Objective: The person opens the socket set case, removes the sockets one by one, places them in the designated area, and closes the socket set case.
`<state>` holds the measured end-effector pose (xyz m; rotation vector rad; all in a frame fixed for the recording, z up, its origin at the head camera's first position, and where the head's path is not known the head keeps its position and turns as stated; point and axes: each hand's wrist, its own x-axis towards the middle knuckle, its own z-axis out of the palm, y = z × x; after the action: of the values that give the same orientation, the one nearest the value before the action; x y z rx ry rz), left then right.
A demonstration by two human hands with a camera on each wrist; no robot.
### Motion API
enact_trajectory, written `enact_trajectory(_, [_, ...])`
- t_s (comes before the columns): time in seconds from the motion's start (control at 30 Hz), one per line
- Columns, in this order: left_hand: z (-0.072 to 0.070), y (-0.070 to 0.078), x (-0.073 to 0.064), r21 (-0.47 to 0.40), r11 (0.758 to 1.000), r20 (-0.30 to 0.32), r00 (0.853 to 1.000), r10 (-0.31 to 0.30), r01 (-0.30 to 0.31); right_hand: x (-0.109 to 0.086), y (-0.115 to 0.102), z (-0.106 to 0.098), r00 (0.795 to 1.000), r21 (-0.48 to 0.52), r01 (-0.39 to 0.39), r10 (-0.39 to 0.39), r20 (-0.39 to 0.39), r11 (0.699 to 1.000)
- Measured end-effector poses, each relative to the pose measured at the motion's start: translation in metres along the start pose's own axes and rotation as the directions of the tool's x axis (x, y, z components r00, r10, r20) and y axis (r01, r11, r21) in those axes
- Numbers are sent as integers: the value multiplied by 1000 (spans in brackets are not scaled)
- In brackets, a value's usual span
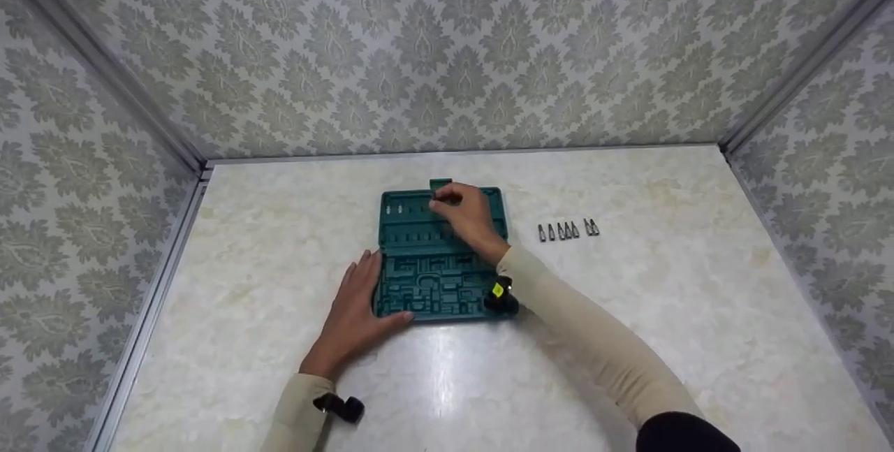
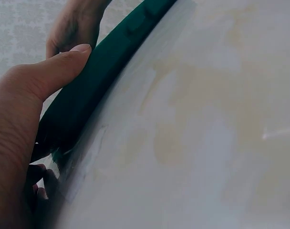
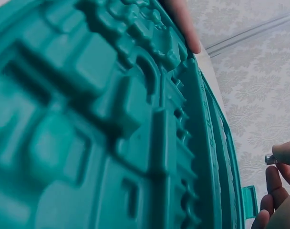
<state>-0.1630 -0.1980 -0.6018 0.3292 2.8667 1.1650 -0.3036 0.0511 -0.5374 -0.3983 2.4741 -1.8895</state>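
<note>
A green plastic tool case (image 1: 433, 249) lies opened flat, its moulded tray half nearer and its lid half farther away. My left hand (image 1: 356, 312) rests at the near left corner, straight fingers along the left side and thumb on the front edge; the left wrist view shows that thumb (image 2: 64, 69) against the case wall. Over the far half, my right hand (image 1: 468, 211) pinches a small metal bit between thumb and fingertips. This bit (image 3: 270, 159) shows a round end in the right wrist view. Two pale bits (image 1: 399, 208) sit in the lid's far left slots.
Several small metal bits (image 1: 567, 230) stand in a row to the right of the case on the marbled table (image 1: 670, 298). A green latch flap (image 1: 441, 184) sticks out from the far edge. Patterned walls (image 1: 461, 54) enclose the table's back and sides.
</note>
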Motion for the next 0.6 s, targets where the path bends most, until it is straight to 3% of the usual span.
enact_trajectory(0.6, [0, 0, -1, -7, 1000, 7, 1000, 1, -1, -37, 8, -34, 999, -83, 18, -15, 30, 996])
